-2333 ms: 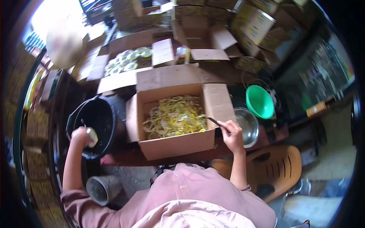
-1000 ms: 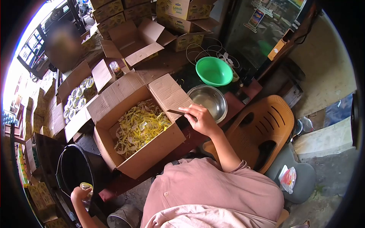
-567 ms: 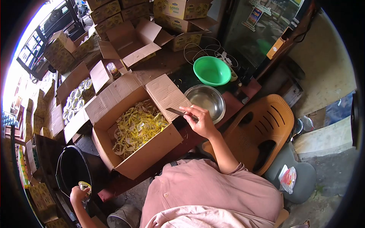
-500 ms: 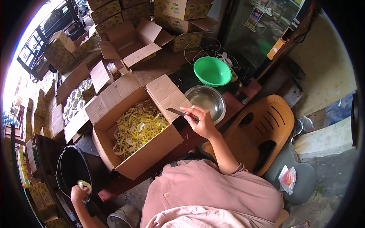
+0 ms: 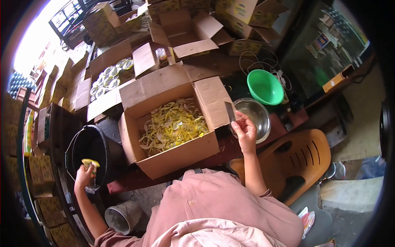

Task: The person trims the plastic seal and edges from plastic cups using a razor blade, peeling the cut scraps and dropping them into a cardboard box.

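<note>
My left hand (image 5: pixel 84 176) is closed round a small clear jar with a yellow rim (image 5: pixel 90 163), over the near edge of a black bucket (image 5: pixel 106 158). In my right hand (image 5: pixel 244 133) is a knife (image 5: pixel 230 112), its dark flat blade pointing up beside the right flap of an open cardboard box (image 5: pixel 181 158). Yellow-green peel-like strips (image 5: pixel 175 123) lie inside that box. A metal bowl (image 5: pixel 265 123) stands just behind my right hand.
A green bowl (image 5: pixel 265 87) sits at the back right. Behind the box are a carton of lidded jars (image 5: pixel 109 80), an open box (image 5: pixel 181 39) and another jar (image 5: pixel 161 55). An orange chair (image 5: pixel 306 164) is at the right, a grey bucket (image 5: pixel 123 216) below.
The view has swung, so the boxes and bowls appear further right. My right hand has turned the knife from pointing left to upright. My left hand has tilted the jar.
</note>
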Demonstrator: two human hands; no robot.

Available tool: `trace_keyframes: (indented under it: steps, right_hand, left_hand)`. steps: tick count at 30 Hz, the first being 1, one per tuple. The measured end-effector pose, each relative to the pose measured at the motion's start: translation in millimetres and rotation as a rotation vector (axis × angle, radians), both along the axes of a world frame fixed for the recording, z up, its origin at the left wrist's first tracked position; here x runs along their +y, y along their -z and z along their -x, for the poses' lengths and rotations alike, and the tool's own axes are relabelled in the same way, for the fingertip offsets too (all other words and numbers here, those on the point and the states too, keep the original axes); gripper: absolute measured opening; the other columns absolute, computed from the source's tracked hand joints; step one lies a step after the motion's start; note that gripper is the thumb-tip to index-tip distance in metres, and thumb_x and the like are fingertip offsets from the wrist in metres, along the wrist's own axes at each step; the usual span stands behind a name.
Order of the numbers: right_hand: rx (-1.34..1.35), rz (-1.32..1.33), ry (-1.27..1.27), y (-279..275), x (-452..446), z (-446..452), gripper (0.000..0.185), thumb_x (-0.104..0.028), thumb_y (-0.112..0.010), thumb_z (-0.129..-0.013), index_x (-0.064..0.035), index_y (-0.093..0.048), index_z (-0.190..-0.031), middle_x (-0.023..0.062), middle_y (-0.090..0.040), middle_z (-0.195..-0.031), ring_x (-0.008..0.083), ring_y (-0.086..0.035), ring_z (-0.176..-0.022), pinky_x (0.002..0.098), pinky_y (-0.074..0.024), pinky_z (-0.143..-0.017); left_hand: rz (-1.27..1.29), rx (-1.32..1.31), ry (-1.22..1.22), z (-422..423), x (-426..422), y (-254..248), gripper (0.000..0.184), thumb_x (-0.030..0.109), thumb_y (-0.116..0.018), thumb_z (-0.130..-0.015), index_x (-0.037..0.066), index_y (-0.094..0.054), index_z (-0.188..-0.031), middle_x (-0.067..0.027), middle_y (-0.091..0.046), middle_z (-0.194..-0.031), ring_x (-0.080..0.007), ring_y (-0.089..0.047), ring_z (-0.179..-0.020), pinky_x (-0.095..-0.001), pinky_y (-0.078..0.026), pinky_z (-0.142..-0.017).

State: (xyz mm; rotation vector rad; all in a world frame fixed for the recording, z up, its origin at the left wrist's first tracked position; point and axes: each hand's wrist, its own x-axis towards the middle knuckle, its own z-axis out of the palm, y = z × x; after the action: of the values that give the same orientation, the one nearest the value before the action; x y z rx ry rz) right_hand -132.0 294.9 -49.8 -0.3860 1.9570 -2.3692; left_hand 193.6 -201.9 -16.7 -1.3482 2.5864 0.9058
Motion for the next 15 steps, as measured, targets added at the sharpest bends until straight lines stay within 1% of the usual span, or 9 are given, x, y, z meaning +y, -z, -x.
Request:
trace_keyframes:
  steps: [2, 4, 6, 7, 8, 10, 12, 14, 15]
  right_hand:
    - [-0.083, 0.055, 0.015, 4, -8, 4, 0.034, 0.004, -0.06, -0.076, -0.0016, -0.054, -0.11, -0.0031, -0.054, -0.072, 0.0027, -0.049, -0.063, 0.0153, -0.0416, -0.06]
    - [-0.2, 0.134, -0.005, 14, -17, 11, 0.036, 0.002, -0.062, -0.076, -0.0025, -0.053, -0.11, -0.0035, -0.054, -0.075, 0.0025, -0.05, -0.069, 0.0145, -0.0416, -0.065]
    - [-0.271, 0.181, -0.031, 13, -29, 16, 0.037, 0.003, -0.063, -0.075, -0.0023, -0.054, -0.11, -0.0028, -0.055, -0.076, 0.003, -0.052, -0.069, 0.0151, -0.0428, -0.065]
    - [-0.308, 0.205, -0.044, 13, -36, 18, 0.037, 0.003, -0.063, -0.074, -0.0023, -0.054, -0.109, -0.0025, -0.055, -0.076, 0.0032, -0.052, -0.069, 0.0154, -0.0434, -0.065]
    - [-0.273, 0.178, -0.071, 11, -43, 20, 0.036, 0.003, -0.063, -0.074, -0.0021, -0.054, -0.108, -0.0023, -0.056, -0.077, 0.0033, -0.053, -0.069, 0.0156, -0.0437, -0.065]
    - [-0.201, 0.127, -0.122, 5, -58, 21, 0.036, 0.004, -0.064, -0.073, -0.0017, -0.054, -0.107, -0.0018, -0.057, -0.078, 0.0034, -0.053, -0.069, 0.0161, -0.0441, -0.064]
    - [-0.074, 0.024, -0.158, -11, -76, 19, 0.03, 0.004, -0.064, -0.073, -0.0016, -0.058, -0.102, 0.0, -0.058, -0.075, 0.0042, -0.054, -0.067, 0.0161, -0.0439, -0.059]
    - [0.025, -0.081, -0.172, -31, -90, 14, 0.021, 0.002, -0.064, -0.074, -0.0021, -0.061, -0.095, -0.0008, -0.059, -0.074, 0.0035, -0.054, -0.067, 0.0167, -0.0433, -0.059]
    - [0.205, -0.177, -0.175, -34, -94, 17, 0.016, 0.002, -0.064, -0.072, -0.0039, -0.063, -0.087, 0.0007, -0.059, -0.072, 0.0093, -0.056, -0.065, 0.0223, -0.0445, -0.059]
  left_hand:
    - [0.157, 0.277, -0.052, 14, 16, -10, 0.037, 0.031, -0.056, -0.084, -0.003, -0.05, -0.095, -0.0106, -0.06, -0.08, -0.0134, -0.058, -0.066, -0.0307, -0.048, -0.053]
    - [0.396, 0.411, -0.037, 38, 40, -27, 0.037, 0.032, -0.056, -0.084, -0.002, -0.048, -0.096, -0.0103, -0.059, -0.083, -0.0135, -0.057, -0.07, -0.0287, -0.048, -0.059]
    - [0.284, 0.614, -0.07, 64, 60, -33, 0.035, 0.027, -0.053, -0.087, -0.001, -0.046, -0.106, -0.009, -0.058, -0.088, -0.0146, -0.056, -0.078, -0.0269, -0.046, -0.067]
    - [0.257, 0.754, -0.019, 81, 75, -32, 0.034, 0.025, -0.051, -0.088, 0.0, -0.044, -0.111, -0.0085, -0.057, -0.094, -0.0125, -0.056, -0.08, -0.0254, -0.046, -0.065]
    - [-0.124, 0.9, -0.085, 94, 92, -28, 0.034, 0.023, -0.05, -0.088, 0.002, -0.042, -0.115, -0.0073, -0.056, -0.097, -0.0101, -0.054, -0.081, -0.023, -0.045, -0.064]
    - [-0.322, 0.977, -0.018, 130, 127, -11, 0.035, 0.022, -0.052, -0.087, 0.003, -0.042, -0.116, -0.0061, -0.055, -0.099, -0.0101, -0.053, -0.083, -0.0239, -0.044, -0.069]
    - [-0.151, 0.997, 0.219, 173, 154, 16, 0.05, 0.017, -0.065, -0.077, 0.002, -0.038, -0.115, -0.0084, -0.054, -0.104, -0.0164, -0.057, -0.084, -0.0274, -0.048, -0.072]
    - [-0.23, 0.995, 0.225, 203, 191, 5, 0.06, 0.01, -0.072, -0.067, 0.003, -0.035, -0.114, -0.0092, -0.055, -0.102, -0.0177, -0.058, -0.086, -0.0305, -0.048, -0.075]
    - [-0.236, 0.979, 0.241, 215, 204, 2, 0.066, 0.006, -0.075, -0.062, 0.003, -0.034, -0.113, -0.0097, -0.056, -0.101, -0.0185, -0.058, -0.088, -0.0319, -0.049, -0.076]
